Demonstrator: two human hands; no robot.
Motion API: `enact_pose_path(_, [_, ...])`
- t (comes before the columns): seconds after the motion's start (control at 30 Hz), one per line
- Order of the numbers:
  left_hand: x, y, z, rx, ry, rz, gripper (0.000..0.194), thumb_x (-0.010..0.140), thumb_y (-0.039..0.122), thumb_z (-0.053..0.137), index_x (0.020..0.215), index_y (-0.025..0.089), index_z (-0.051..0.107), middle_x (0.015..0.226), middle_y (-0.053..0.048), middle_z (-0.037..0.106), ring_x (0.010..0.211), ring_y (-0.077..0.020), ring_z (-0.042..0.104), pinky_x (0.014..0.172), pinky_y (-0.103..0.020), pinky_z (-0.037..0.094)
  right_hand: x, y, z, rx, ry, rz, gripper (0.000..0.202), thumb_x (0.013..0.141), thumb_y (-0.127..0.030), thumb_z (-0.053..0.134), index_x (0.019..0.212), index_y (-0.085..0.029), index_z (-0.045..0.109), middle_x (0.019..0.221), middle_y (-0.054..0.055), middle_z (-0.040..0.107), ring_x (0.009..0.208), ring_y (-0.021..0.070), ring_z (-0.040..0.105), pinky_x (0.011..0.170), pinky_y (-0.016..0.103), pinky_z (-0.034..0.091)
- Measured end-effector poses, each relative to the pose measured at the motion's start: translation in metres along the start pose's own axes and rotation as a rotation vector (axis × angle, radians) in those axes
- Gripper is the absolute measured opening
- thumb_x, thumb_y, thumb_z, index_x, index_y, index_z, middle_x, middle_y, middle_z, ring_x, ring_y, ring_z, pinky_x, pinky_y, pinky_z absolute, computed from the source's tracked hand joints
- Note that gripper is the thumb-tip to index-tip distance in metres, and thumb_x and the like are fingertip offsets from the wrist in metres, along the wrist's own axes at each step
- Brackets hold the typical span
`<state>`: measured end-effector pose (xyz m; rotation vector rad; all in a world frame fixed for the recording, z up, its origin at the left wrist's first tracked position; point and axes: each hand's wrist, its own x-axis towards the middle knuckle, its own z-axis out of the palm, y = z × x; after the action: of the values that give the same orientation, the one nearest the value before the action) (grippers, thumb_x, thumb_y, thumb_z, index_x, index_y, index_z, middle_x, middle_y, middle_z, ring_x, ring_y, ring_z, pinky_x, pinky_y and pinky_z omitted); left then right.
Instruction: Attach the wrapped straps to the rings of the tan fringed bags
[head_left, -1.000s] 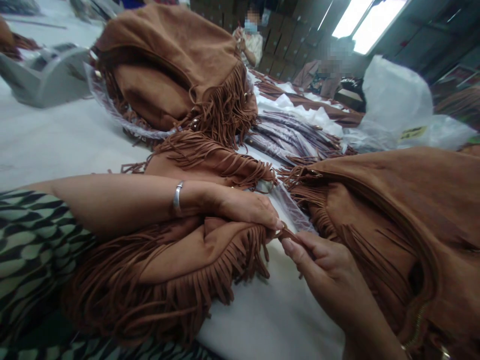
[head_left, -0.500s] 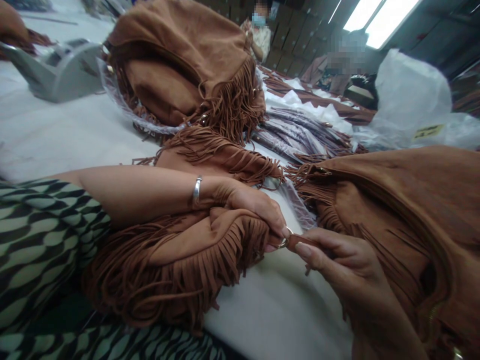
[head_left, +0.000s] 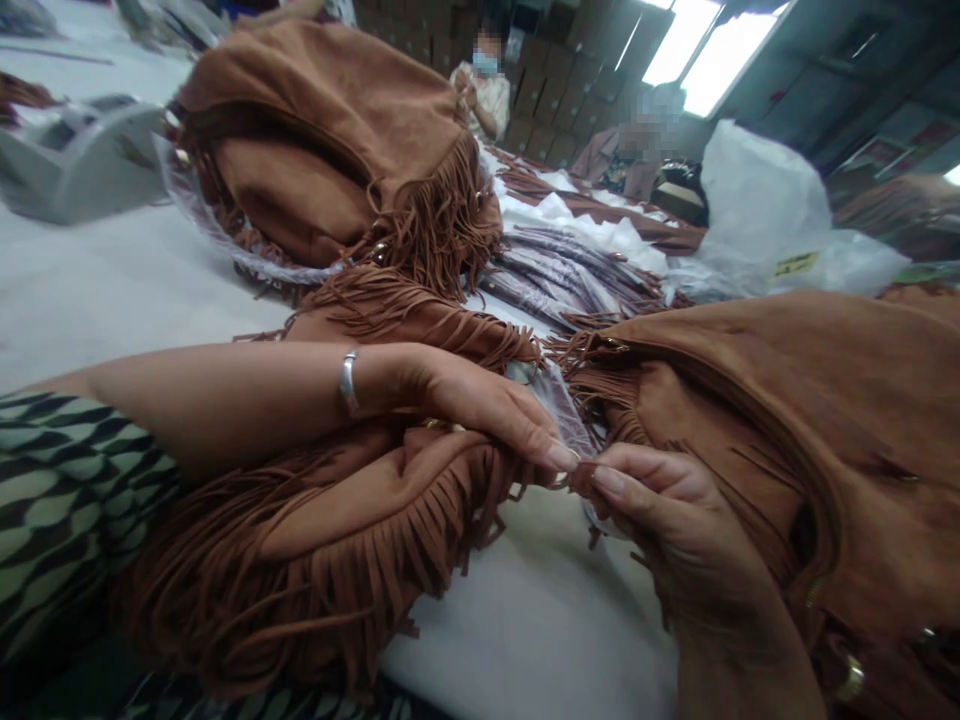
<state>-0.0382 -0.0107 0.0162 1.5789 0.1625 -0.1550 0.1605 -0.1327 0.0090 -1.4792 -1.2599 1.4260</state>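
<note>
A brown suede bag (head_left: 352,510) with long fringe lies under my left forearm, near my body. My left hand (head_left: 495,410) pinches a small metal ring (head_left: 571,460) at the bag's right end; its fingers partly cover the ring. Close against it, my right hand (head_left: 660,490) grips the end of a brown leather strap (head_left: 583,477) between thumb and forefinger. The strap end meets the ring, but I cannot tell exactly how it passes through. A second fringed bag (head_left: 750,400), its zipped mouth gaping, lies just behind my right hand.
Another stuffed brown bag (head_left: 322,120) stands at the back left, beside a grey tape dispenser (head_left: 82,160). Plastic-wrapped straps (head_left: 562,270) and a clear plastic bag (head_left: 765,200) lie farther back on the white table (head_left: 517,620). Two people are beyond the table.
My view has shifted a little, so the scene sits farther left. My left fingers have straightened over the ring, hiding more of it. My right hand still pinches the strap end.
</note>
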Motion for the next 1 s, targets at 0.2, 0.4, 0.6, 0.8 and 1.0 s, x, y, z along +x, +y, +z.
enact_pose_path(0.2, [-0.006, 0.018, 0.012, 0.421, 0.102, 0.021, 0.015, 0.079, 0.029, 0.059, 0.081, 0.014, 0.060, 0.070, 0.003, 0.053, 0.067, -0.0109, 0.048, 0.060, -0.019, 0.038, -0.006, -0.006, 0.000, 0.042, 0.055, 0.009, 0.031, 0.068, -0.042, 0.070, 0.060, -0.015, 0.058, 0.045, -0.004, 0.042, 0.039, 0.0058, 0.029, 0.037, 0.020, 0.017])
enact_pose_path(0.4, [0.008, -0.012, 0.011, -0.069, -0.167, -0.019, 0.019, 0.079, 0.030, 0.061, 0.069, 0.014, 0.060, 0.065, 0.002, 0.057, 0.063, -0.0113, 0.051, 0.065, -0.021, 0.043, -0.005, -0.008, 0.000, -0.056, -0.063, -0.011, 0.029, 0.067, -0.040, 0.071, 0.058, -0.014, 0.063, 0.048, -0.002, 0.045, 0.044, 0.0073, 0.036, 0.040, 0.020, 0.027])
enact_pose_path(0.6, [0.010, -0.025, 0.010, -0.285, -0.317, -0.144, 0.025, 0.070, 0.039, 0.071, 0.069, 0.015, 0.063, 0.065, -0.001, 0.062, 0.062, -0.0158, 0.057, 0.063, -0.028, 0.048, -0.003, -0.004, 0.007, -0.072, -0.103, -0.023, 0.028, 0.069, -0.040, 0.069, 0.059, -0.013, 0.065, 0.047, -0.002, 0.047, 0.044, 0.0079, 0.035, 0.042, 0.022, 0.025])
enact_pose_path(0.8, [0.015, -0.028, 0.009, -0.199, -0.326, -0.104, 0.028, 0.072, 0.042, 0.069, 0.068, 0.015, 0.061, 0.065, 0.000, 0.061, 0.062, -0.0142, 0.056, 0.064, -0.026, 0.047, 0.002, -0.005, 0.009, -0.077, -0.096, -0.011, 0.031, 0.070, -0.041, 0.069, 0.058, -0.013, 0.063, 0.045, -0.003, 0.045, 0.042, 0.0068, 0.033, 0.040, 0.021, 0.022])
enact_pose_path(1.0, [0.015, -0.019, 0.003, -0.037, -0.097, 0.004, 0.030, 0.072, 0.043, 0.068, 0.066, 0.015, 0.060, 0.065, 0.002, 0.058, 0.066, -0.0120, 0.051, 0.067, -0.022, 0.042, 0.001, -0.008, 0.009, -0.405, 0.270, -0.359, 0.020, 0.076, -0.037, 0.064, 0.077, -0.017, 0.066, 0.070, 0.003, 0.062, 0.058, 0.0155, 0.056, 0.050, 0.026, 0.045])
